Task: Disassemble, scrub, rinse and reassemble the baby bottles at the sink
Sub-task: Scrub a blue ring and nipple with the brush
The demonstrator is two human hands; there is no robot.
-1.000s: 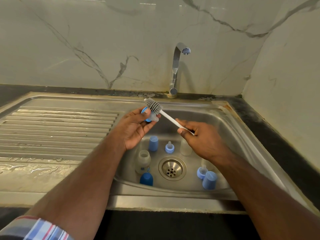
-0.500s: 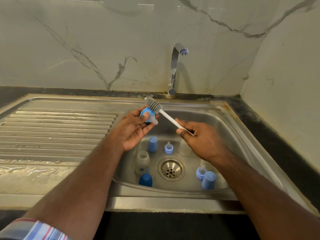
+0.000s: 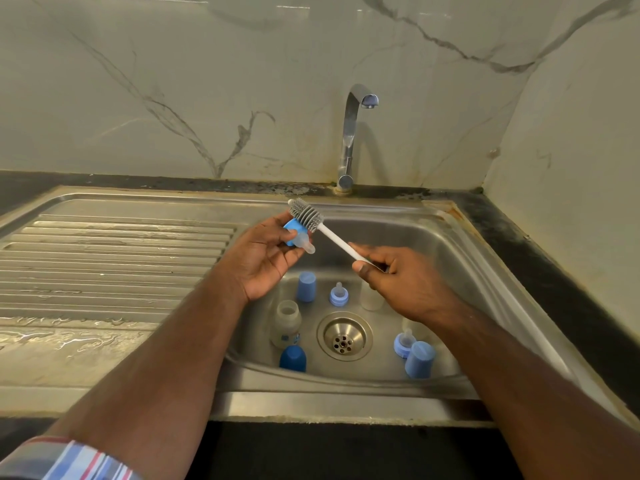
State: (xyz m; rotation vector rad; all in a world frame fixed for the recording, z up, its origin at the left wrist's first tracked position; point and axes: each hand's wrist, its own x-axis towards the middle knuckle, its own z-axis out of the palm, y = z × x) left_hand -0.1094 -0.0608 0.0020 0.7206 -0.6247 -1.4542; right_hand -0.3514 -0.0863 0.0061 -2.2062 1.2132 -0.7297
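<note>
We reach both bare forearms forward from the lower edge of the view, converging toward the middle. Our left hand is turned palm up and slightly toward us, its fingers curled and the thumb pressed across what it grips; the wrist is nearly straight. A striped sleeve shows rolled up at the left elbow. Our right hand sits a little lower and to the right, back of the hand facing up, thumb and forefinger pinching a thin handle while the other fingers fold beneath. The two hands stay apart, not touching.
</note>
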